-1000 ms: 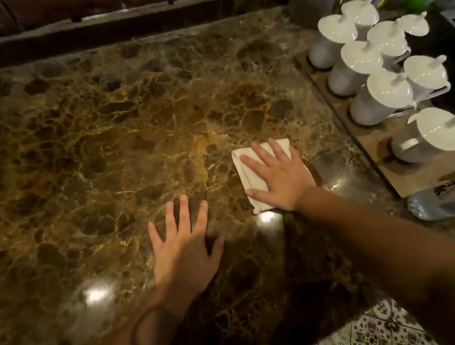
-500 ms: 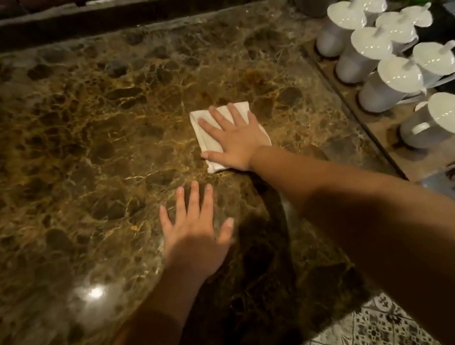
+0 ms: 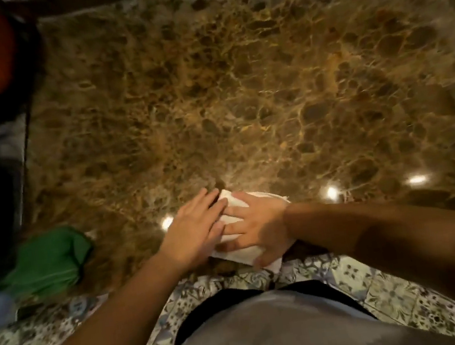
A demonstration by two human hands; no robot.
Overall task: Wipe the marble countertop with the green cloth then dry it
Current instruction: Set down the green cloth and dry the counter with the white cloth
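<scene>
Compared with half a second ago, the white cloth (image 3: 239,254) is now at the near edge of the marble countertop (image 3: 239,97), and the white lidded cups are out of view. The right hand (image 3: 260,226) lies flat on it with spread fingers, thumb curled under its near edge, while the left hand (image 3: 194,232), open and flat, touches its left side. One green cloth (image 3: 47,263) lies crumpled at the left, well apart from both hands.

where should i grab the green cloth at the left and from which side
Take the green cloth by its bunched right end, coming from above and from the right. It lies crumpled at the marble countertop's near left edge, its raised folds offering a pinch, and its right side is open while dark, blurred things crowd its left.
</scene>
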